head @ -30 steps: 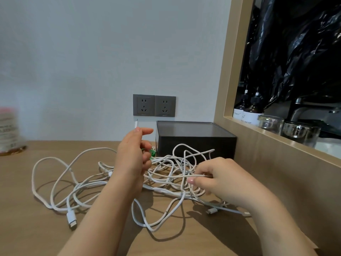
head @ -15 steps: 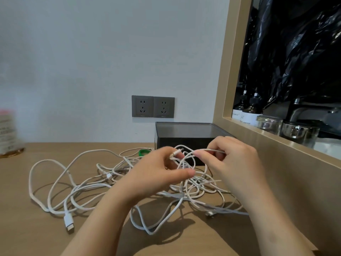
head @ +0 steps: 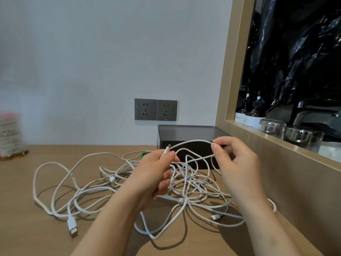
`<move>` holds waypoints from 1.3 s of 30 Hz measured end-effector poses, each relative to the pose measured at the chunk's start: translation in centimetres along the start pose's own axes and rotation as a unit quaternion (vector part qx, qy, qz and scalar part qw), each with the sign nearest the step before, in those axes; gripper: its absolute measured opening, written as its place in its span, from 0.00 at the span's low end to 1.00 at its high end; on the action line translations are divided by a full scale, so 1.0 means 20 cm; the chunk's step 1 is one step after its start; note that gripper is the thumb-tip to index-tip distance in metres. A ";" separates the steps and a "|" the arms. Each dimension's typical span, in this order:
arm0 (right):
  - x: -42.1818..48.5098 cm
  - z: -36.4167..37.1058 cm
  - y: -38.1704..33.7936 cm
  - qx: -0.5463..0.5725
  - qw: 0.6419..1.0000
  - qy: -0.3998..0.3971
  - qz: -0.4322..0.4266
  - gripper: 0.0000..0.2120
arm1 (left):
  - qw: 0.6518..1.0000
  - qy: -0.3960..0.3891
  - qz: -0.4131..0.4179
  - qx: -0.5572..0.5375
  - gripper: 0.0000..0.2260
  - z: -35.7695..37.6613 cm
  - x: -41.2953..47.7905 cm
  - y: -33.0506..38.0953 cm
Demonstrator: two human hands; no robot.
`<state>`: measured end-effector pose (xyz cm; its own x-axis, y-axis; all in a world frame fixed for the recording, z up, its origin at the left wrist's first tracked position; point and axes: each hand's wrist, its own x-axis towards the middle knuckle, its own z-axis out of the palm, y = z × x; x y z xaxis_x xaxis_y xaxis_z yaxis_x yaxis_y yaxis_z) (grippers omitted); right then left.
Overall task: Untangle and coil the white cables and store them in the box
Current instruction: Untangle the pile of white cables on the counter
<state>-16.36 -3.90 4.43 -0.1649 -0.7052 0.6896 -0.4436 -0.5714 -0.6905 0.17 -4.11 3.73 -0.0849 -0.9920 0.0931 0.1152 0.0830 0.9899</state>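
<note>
Tangled white cables [head: 186, 189] lie spread across the wooden table [head: 22, 228], from a loose plug [head: 72, 227] at the near left to the wall panel on the right. The dark open box [head: 186, 133] stands just beyond the tangle, against the far wall below two sockets [head: 156, 109]. Both hands are raised over the heap. The left hand [head: 156, 172] pinches one cable just below its connector [head: 167, 151], thumb against forefinger, the other fingers curled. The right hand [head: 238, 161] pinches the same strand [head: 191, 141] farther along, so that it arcs between the two hands in front of the box. A blurred container [head: 10, 135] stands at the far left.
</note>
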 end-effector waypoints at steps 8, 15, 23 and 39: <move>-0.07 0.09 -0.06 -0.016 0.990 -0.123 -0.065 0.11 | 0.980 0.046 -0.061 -0.183 0.19 0.02 0.02 0.00; -0.07 0.10 -0.09 -0.025 0.964 -0.260 -0.047 0.12 | 0.975 0.046 -0.047 -0.213 0.25 -0.01 0.04 0.01; -0.06 0.07 -0.07 -0.046 0.942 -0.332 -0.001 0.15 | 0.964 0.137 0.031 -0.227 0.09 0.01 0.05 0.02; 0.04 -0.11 0.00 -0.078 0.993 -0.092 0.011 0.09 | 0.972 0.106 0.061 -0.200 0.10 -0.11 0.04 0.05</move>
<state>-18.35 -3.48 5.47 -0.0187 -0.7904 0.6123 -0.5747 -0.4926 -0.6535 2.43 -5.10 4.63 0.1548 -0.9778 0.1416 0.4912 0.2005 0.8476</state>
